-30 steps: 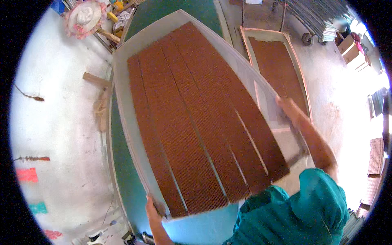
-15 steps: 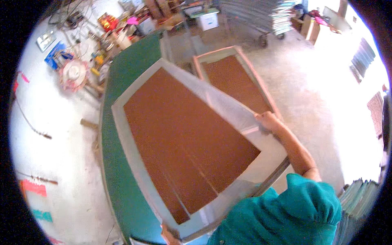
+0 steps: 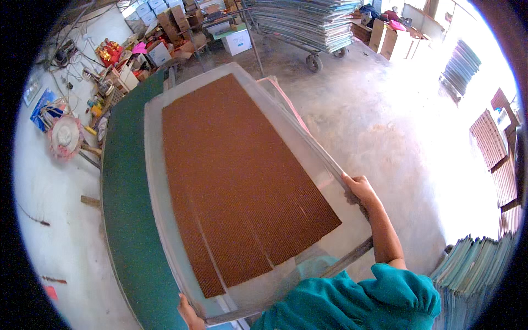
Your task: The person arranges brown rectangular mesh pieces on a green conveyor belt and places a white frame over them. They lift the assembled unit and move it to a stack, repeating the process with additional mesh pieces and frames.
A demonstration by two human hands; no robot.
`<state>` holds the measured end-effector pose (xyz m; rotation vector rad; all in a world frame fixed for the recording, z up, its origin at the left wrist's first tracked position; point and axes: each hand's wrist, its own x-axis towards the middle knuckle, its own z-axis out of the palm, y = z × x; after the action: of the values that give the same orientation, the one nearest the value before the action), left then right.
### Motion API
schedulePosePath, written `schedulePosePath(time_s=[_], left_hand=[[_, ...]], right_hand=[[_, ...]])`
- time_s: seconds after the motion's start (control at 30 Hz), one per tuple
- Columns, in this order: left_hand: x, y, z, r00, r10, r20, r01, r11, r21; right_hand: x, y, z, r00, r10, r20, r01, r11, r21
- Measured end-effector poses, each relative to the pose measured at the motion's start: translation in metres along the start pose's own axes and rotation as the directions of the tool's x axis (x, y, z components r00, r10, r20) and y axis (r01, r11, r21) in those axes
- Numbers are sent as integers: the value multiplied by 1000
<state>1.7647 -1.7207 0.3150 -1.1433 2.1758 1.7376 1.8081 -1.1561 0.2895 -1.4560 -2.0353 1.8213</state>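
Your left hand (image 3: 190, 314) and right hand (image 3: 359, 189) curl around opposite sides of the big screen frame (image 3: 156, 159) before you, likely to keep its brown ribbed strips (image 3: 242, 176) steady, seemingly partly over the green counter (image 3: 127, 192).

One left hand (image 3: 190, 313) and one right hand (image 3: 360, 188) are counted at opposite edges of one pale frame (image 3: 158, 181); one pink-edged frame (image 3: 291, 107), one green table (image 3: 124, 192) and two cart wheels (image 3: 314, 63) are seen.

Held frame (image 3: 155, 154) shifted right, now hiding most of pink-edged frame (image 3: 290, 105)
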Motion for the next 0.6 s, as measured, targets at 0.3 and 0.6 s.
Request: schedulePosePath(time_s=[0.3, 0.6], left_hand=[[161, 41, 240, 984, 105, 142, -115, 991, 65], [253, 100, 414, 989, -141, 33, 130, 964, 233]], right_hand=[[219, -81, -62, 993, 78, -94, -72, 995, 65], [421, -108, -25, 978, 161, -131, -173, 981, -85]])
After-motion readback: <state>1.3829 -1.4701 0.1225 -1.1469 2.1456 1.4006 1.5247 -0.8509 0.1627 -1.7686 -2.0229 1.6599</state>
